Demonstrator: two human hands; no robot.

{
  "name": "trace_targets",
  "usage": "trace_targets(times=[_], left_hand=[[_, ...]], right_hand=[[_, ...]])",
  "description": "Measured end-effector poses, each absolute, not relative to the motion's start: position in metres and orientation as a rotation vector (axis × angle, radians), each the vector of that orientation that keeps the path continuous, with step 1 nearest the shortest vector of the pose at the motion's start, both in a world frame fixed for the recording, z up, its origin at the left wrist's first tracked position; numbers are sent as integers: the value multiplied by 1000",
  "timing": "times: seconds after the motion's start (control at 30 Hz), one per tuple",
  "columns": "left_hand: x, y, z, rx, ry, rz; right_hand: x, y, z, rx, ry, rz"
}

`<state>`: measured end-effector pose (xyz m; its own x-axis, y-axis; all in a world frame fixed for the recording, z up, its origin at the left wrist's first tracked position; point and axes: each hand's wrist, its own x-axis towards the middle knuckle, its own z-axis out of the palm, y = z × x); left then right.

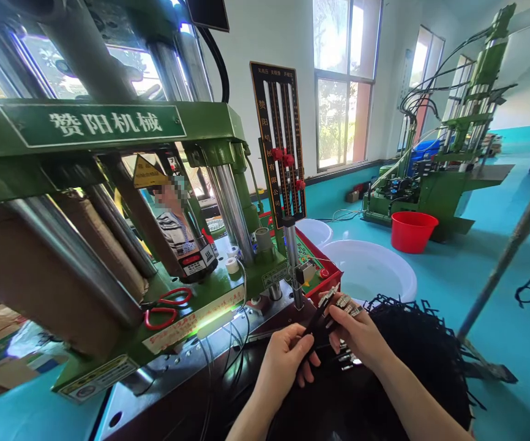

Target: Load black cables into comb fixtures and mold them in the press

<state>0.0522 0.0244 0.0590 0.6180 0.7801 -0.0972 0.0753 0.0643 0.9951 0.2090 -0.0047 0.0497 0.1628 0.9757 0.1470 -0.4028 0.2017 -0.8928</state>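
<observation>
Both hands meet low in the view, at about 6 o'clock from the green vertical moulding press. The left hand is curled shut around a thin black cable bundle, thumb on top, gripping it near its lower part. The right hand, just at 2 o'clock from the left and touching the same bundle, pinches its upper end, where a row of small silver metal plug tips fans out. The bundle's long axis runs from roughly 7 o'clock up to 1 o'clock, tips pointing away from the person and toward the press's dark steel counter. The right hand is the nearer to the plug tips; the left steadies the cord behind.

At 4 o'clock from the hands lies a large tangled heap of black moulded cables. A white plastic basin sits at 1 o'clock, a red plastic bucket beyond it. Red-handled scissors rest on the press at 10 o'clock. Another person's striped shirt shows behind the press columns.
</observation>
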Motion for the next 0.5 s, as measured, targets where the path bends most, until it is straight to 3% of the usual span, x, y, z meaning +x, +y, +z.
trace_targets(times=[0.5], left_hand=[[61,22,55,1498,955,696]], right_hand=[[206,-3,46,-934,-820,1038]])
